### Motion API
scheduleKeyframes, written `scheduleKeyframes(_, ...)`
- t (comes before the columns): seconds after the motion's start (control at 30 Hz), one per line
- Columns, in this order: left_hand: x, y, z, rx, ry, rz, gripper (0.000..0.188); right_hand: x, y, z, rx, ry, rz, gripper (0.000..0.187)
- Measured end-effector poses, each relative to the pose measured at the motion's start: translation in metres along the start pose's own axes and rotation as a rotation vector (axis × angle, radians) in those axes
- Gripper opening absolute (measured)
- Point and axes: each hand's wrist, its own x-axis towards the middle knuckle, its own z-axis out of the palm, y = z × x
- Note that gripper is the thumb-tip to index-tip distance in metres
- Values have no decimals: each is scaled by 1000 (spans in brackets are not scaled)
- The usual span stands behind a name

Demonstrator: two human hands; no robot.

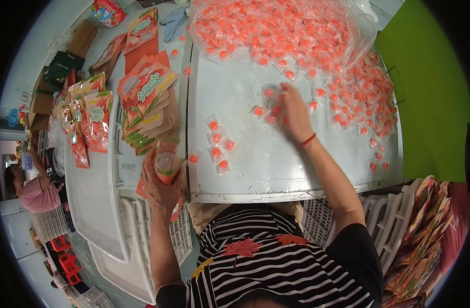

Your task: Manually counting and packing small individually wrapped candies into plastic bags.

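My left hand [162,186] is closed around an upright pouch [166,157] with a pinkish-red and clear front, near the table's left edge. My right hand [295,114] reaches over the metal tabletop, its fingers blurred and partly hidden. Just left of those fingers lie a few clear-wrapped red candies [258,110], some smeared by motion. Between my hands rests a small group of the same candies [216,138]. Beyond the right hand spreads a large heap of wrapped red candies [276,31], partly inside a clear plastic bag.
Stacks of flat printed pouches [146,84] lie beyond my left hand. Filled pouches [97,115] sit by a white plastic tray [91,185] at the left. A green panel [425,87] borders the table's right side. Another person [39,194] is at the far left.
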Motion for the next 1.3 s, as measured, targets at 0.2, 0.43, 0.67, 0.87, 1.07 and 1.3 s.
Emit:
scheduleKeyframes(0.2, -8, -12, 7, -4, 36, 1, 74, 27, 53, -71, 1018, 262, 541, 37)
scheduleKeyframes(0.43, -6, -8, 6, 28, -15, 11, 81, 4, 26, -47, -64, 84, 9, 43)
scheduleKeyframes(0.67, -3, -4, 5, 24, 14, 34, 80, -13, -19, 30, -607, -185, -388, 50)
scheduleKeyframes(0.87, -11, -12, 6, 24, -1, -9, 80, -54, -48, 88, -542, -201, -455, 41)
scheduleKeyframes(1.07, -8, -12, 4, 1, 7, -2, 80, -20, -25, 81, -420, -76, -529, 37)
scheduleKeyframes(1.3, -12, -14, 5, -26, -5, -28, 79, 96, 43, -15, -827, 247, -208, 40)
